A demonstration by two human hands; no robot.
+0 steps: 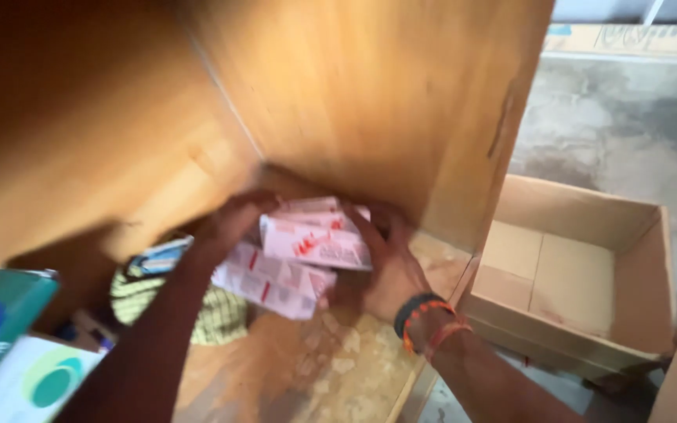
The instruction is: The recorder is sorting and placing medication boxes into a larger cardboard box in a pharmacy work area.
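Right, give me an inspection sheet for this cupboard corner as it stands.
Surface: worn wooden shelf floor, finish flaking.
Job's things: stack of pink-and-white cardboard packets, pressed between both hands in the corner.
Clutter: yellow checked cloth; green-and-white boxes at lower left.
Grippers: left hand and right hand each on the packets; orange and black bracelets on the right wrist.
Cables: nothing seen.
Surroundings: open, empty brown cardboard carton on grey concrete floor.
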